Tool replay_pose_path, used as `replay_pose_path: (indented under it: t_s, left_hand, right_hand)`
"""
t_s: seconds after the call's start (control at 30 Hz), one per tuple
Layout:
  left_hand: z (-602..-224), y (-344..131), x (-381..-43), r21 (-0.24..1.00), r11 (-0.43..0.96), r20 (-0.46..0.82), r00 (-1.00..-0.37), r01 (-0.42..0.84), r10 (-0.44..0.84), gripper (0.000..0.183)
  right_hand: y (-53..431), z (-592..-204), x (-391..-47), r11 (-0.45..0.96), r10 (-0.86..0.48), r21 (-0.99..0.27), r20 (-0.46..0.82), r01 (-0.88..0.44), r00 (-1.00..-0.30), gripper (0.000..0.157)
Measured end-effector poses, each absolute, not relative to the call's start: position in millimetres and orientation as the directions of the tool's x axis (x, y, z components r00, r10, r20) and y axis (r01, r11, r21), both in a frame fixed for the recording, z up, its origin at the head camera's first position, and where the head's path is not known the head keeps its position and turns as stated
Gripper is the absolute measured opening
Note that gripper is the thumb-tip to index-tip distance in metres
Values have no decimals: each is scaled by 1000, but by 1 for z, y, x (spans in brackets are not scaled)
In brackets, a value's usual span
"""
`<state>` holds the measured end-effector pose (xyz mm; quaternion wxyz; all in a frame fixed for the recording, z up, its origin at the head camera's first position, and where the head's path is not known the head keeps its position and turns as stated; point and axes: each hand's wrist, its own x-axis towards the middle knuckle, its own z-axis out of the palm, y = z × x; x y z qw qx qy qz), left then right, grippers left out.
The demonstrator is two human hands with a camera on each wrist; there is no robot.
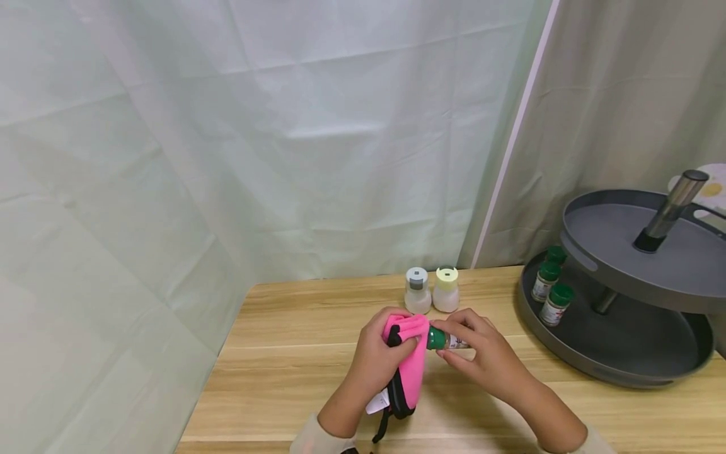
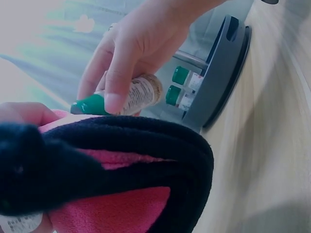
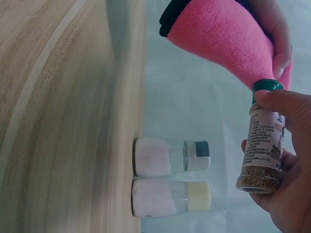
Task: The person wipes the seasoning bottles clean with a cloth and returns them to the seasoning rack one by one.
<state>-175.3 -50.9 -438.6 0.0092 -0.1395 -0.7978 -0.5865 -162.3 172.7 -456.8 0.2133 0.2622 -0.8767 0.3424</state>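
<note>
A bright pink cloth with black edging [image 1: 413, 372] hangs folded from my left hand [image 1: 381, 350], which grips it near the top. My right hand [image 1: 482, 347] holds a spice jar [image 3: 262, 145] by its neck and body, thumb near the green cap. The jar lies tilted sideways in the head view, its cap against the pink cloth. Brown granules and a printed white label show through the clear jar in the right wrist view. A white tag [image 1: 377, 401] and a black loop hang from the cloth.
Two shakers of white contents, one grey-topped [image 1: 417, 291] and one yellow-topped [image 1: 446, 290], stand behind the hands. At right is a two-tier grey turntable rack [image 1: 618, 372], with green-capped spice jars [image 1: 554, 305] on its lower tier. A pale curtain [image 1: 351, 157] hangs behind the wooden table [image 1: 272, 378].
</note>
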Motion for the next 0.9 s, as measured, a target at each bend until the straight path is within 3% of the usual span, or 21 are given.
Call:
replay_pose_path:
  t_s: [0.53, 0.9]
  left_hand:
    - [-441, -49, -171, 949, 247, 142, -964, 197, 226, 34]
    - [-438, -47, -166, 920, 287, 187, -943, 266, 274, 35]
  right_hand:
    - [175, -453, -160, 577, -219, -621, 509, -531, -833, 52]
    - [174, -456, -164, 605, -206, -622, 482, -498, -852, 51]
